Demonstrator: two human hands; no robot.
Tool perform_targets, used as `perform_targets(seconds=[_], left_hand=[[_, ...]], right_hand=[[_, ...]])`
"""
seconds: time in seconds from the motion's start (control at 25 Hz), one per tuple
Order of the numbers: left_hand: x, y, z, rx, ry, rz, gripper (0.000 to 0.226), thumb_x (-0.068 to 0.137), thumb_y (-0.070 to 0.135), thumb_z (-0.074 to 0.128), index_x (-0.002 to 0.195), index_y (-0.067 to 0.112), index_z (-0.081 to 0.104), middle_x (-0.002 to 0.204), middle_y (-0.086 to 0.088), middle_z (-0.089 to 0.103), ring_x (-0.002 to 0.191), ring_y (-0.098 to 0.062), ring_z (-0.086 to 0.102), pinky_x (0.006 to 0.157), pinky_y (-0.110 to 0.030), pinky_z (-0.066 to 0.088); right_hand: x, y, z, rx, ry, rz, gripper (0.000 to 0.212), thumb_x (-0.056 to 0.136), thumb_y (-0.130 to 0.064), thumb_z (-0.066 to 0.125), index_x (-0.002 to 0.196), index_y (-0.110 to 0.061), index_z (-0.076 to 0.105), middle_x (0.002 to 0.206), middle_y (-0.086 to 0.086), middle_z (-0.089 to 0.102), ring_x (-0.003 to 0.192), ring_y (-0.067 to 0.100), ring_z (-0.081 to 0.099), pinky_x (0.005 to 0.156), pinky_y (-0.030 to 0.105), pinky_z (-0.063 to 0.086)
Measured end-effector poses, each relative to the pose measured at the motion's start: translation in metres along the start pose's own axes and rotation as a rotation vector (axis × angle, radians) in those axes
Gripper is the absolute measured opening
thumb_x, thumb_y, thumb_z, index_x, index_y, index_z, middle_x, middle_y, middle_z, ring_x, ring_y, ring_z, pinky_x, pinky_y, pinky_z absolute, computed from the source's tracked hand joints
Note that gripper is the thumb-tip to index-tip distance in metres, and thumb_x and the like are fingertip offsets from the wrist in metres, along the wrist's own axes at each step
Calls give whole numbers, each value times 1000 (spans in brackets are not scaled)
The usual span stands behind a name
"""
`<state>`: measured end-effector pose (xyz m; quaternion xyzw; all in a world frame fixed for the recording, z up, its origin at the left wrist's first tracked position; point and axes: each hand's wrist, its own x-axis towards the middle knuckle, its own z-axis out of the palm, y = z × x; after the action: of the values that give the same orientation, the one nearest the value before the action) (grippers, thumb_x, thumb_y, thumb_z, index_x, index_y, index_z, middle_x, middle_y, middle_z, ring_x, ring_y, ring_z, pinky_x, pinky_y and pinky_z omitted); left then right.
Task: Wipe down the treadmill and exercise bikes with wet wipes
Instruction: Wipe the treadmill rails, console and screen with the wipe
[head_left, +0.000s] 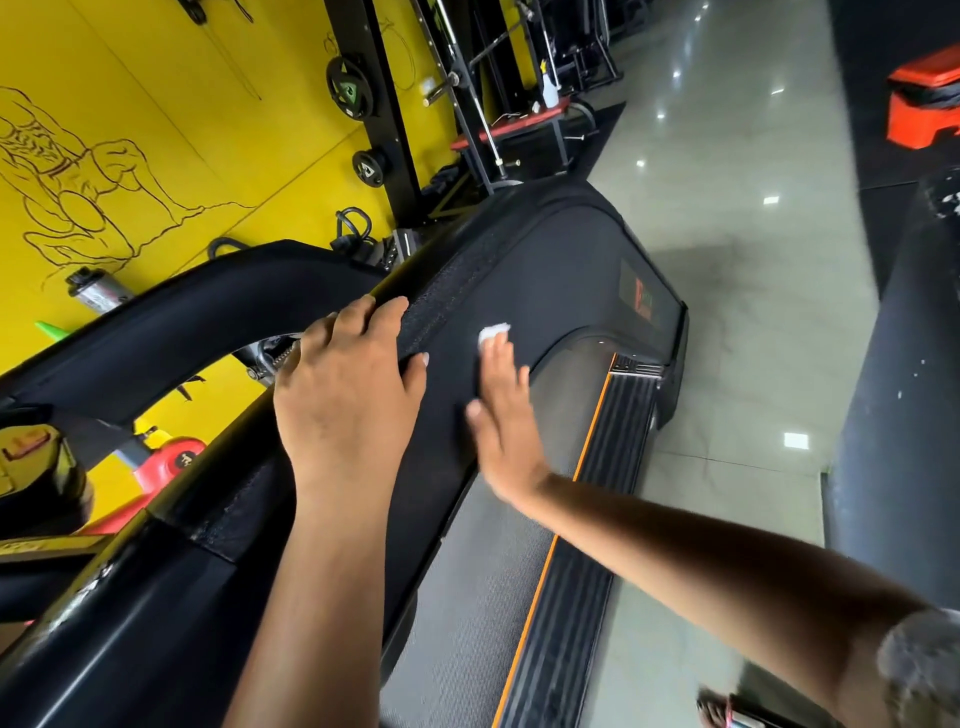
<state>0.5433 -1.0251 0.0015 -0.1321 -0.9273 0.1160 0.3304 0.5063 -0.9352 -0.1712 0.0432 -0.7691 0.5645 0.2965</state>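
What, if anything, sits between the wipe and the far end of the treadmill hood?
Nothing visible. The right hand presses the wipe onto the hood, and nothing lies on the surface ahead. The left hand rests to its left, off that path.

A treadmill runs through the middle of the view, its front hood farthest from the person. The left hand rests on the left edge of the treadmill's hood. Just right of it, the right hand lies flat on the hood with a wet wipe under its fingertips. The treadmill's belt lies behind the hood, nearer the person, with a side rail along its right. A handrail arches left of the treadmill, and a wall stands beyond that. A weight rack and a bench stand ahead of the treadmill. A floor lies to its right, where a sandalled foot stands.
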Motion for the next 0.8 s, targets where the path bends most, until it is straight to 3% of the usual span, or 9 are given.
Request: perform_targets(seconds=[0.12,0.2,0.32,0.44,0.56,0.64,0.8], left_hand=[[10,9,5,-21,-28,-1,54,91,42,62,142,31,48,142,2,52,124,-31,50,87,-45,48],[14,13,7,-15,-36,2,55,92,42,62,143,32,46,143,2,51,125,-31,49,89,-46,47],[19,17,10,3,-36,10,57,92,41,62,145,31,43,144,2,50,126,-30,48,90,-46,47],[21,20,13,28,-31,27,58,92,41,62,146,29,42,144,-1,50,127,-31,49,91,-47,47],[23,23,17,47,-28,37,59,92,40,62,146,28,43,143,-4,50,127,-33,49,92,-49,46],[26,25,20,51,-40,33,59,92,40,62,146,28,42,143,-5,50,126,-34,48,92,-50,46],[35,30,25,35,-58,33,57,92,40,62,145,28,44,140,-5,51,123,-35,48,89,-50,46]], right_hand=[[-65,-1,17,-107,-174,-363,65,100,-51,13,154,-15,2,162,5,-3,149,28,2,120,42,-1],[-71,19,15,-155,-184,-425,63,101,-52,11,154,-19,3,162,-1,-4,149,26,5,121,40,0],[-33,39,6,-111,-98,-169,65,100,-51,13,153,-15,2,161,6,-1,149,21,-1,121,39,-1],[26,59,-10,4,27,167,66,96,-48,17,151,-17,-2,160,1,-5,147,8,-9,120,44,-2],[43,58,-16,35,45,294,72,93,-50,15,152,-14,-3,160,1,-8,146,7,-10,119,45,-1],[14,34,-7,34,12,187,72,94,-50,17,151,-11,-3,160,5,-9,148,15,-11,120,44,-3],[-55,16,10,-58,-156,-194,79,97,-59,11,151,-2,4,160,17,-1,148,30,-3,121,43,0]])
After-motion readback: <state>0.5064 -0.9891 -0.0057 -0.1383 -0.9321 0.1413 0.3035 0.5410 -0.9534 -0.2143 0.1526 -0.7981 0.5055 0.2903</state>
